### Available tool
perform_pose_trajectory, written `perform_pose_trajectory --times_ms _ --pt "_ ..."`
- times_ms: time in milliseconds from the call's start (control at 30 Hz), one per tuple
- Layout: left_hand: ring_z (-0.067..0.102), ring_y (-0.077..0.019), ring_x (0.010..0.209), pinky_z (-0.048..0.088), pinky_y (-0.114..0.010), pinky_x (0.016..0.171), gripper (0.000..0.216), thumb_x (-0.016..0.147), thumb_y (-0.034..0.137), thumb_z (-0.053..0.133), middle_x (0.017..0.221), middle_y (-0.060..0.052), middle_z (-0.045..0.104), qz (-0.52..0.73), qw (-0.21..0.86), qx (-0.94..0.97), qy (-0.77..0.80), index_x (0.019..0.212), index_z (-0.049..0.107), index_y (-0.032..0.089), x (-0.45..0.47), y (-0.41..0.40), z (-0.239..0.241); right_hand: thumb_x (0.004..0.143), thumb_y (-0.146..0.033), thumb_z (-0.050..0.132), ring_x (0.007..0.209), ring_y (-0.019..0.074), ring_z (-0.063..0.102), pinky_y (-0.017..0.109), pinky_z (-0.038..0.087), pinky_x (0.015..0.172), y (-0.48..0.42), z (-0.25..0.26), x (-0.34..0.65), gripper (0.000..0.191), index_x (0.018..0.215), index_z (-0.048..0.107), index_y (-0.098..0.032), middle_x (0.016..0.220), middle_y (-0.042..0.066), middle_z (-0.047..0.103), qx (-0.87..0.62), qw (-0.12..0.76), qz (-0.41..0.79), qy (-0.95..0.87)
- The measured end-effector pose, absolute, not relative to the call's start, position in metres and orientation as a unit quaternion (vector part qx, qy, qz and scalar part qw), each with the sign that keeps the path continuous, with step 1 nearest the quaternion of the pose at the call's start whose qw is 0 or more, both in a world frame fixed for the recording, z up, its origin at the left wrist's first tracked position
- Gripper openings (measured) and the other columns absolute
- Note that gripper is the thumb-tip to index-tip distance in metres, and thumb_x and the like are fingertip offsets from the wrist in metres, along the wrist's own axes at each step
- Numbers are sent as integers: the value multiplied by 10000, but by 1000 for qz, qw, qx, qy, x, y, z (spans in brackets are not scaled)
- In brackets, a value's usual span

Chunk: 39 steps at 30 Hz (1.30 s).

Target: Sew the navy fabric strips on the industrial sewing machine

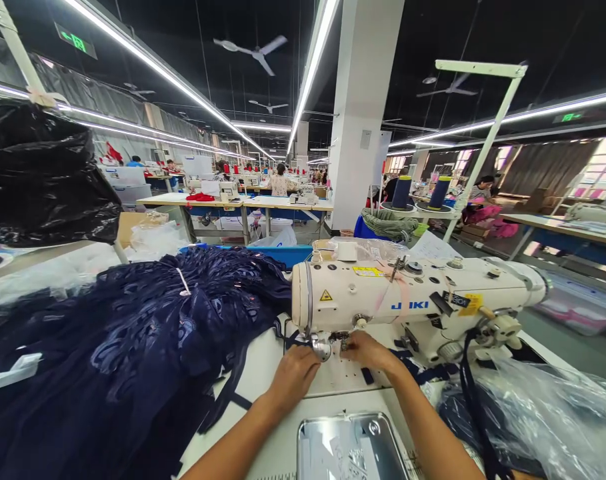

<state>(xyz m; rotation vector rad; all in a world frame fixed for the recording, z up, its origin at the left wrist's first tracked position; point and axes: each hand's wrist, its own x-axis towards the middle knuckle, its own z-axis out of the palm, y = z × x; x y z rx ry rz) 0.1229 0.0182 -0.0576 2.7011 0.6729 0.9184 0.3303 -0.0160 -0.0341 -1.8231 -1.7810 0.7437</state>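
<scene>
A white sewing machine (357, 290) lies across the table in front of me. My left hand (293, 375) is at the left of its needle area, fingers curled together beside a round metal part (321, 348). A navy fabric strip (283, 327) runs up to those fingertips; whether they grip it is hidden. My right hand (367, 350) is on the other side of the needle area, thumb and fingers pinched close to the presser parts (341, 339). What sits between them is too small to tell. A large heap of navy fabric pieces (173, 333), partly tied with a white band, spreads at left.
A shiny metal tin lid (350, 447) lies at the table's front. Clear plastic bags (547, 413) and a dark strap (467, 387) are at right. Navy thread cones (401, 193) stand behind the machine. A black plastic bag (43, 177) hangs at left. Other people work farther back.
</scene>
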Motion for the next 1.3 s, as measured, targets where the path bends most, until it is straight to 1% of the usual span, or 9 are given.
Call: perform_pose_trajectory --times_ms 133,267,367,533,633,800,967,1133,1300 --pt "567 -171 677 399 -294 680 228 823 123 418 698 -42 616 315 103 915 230 718 612 184 123 13 -56 720 -195 484 728 198 566 268 360 609 -11 -34 355 182 546 539 -195 597 46 576 -778 233 157 -562" --pt "572 -165 679 396 -284 698 220 800 117 428 690 -27 621 301 103 920 230 717 617 193 123 10 -54 672 -171 544 764 207 565 270 349 612 -10 -40 360 95 581 526 -189 661 45 581 -818 212 115 -523" --pt "574 -164 664 393 -278 687 224 789 108 434 680 -27 623 289 104 921 238 701 621 196 122 11 -54 634 -142 551 706 178 542 250 330 595 -10 -42 360 124 547 476 -187 604 7 538 -816 216 118 -524" --pt "575 -164 665 384 -280 703 211 788 100 455 681 -25 622 278 105 921 253 704 623 195 122 12 -54 665 -153 462 654 157 501 248 320 585 -17 -41 351 189 511 366 -204 571 -7 484 -789 272 139 -533" --pt "576 -166 665 373 -281 694 199 776 84 471 665 -22 614 273 104 922 253 685 615 187 123 10 -53 672 -166 417 619 133 501 228 346 577 -28 -46 326 141 553 355 -209 581 -21 494 -749 312 180 -556" --pt "570 -183 663 360 -294 675 191 760 66 470 657 -35 602 269 94 925 252 654 589 171 124 7 -51 643 -146 367 478 102 462 199 338 485 -36 -62 278 167 512 292 -218 476 -49 447 -690 334 253 -590" --pt "559 -176 654 346 -287 661 180 722 42 473 628 -23 583 269 84 923 264 623 560 165 124 7 -54 562 -87 398 486 92 372 206 265 482 -34 -61 262 204 476 263 -214 473 -68 336 -667 355 209 -621" --pt "537 -148 607 339 -271 650 186 693 19 473 591 6 560 277 93 913 285 597 540 164 125 6 -56 569 -59 394 527 89 384 208 276 508 -42 -56 260 190 493 294 -202 570 -52 393 -644 355 173 -656" --pt "519 -127 566 340 -259 647 190 696 20 476 561 27 544 294 115 893 320 607 555 168 122 11 -54 627 -108 446 521 110 423 219 310 516 -46 -56 282 231 485 295 -210 526 -48 387 -671 334 146 -646"
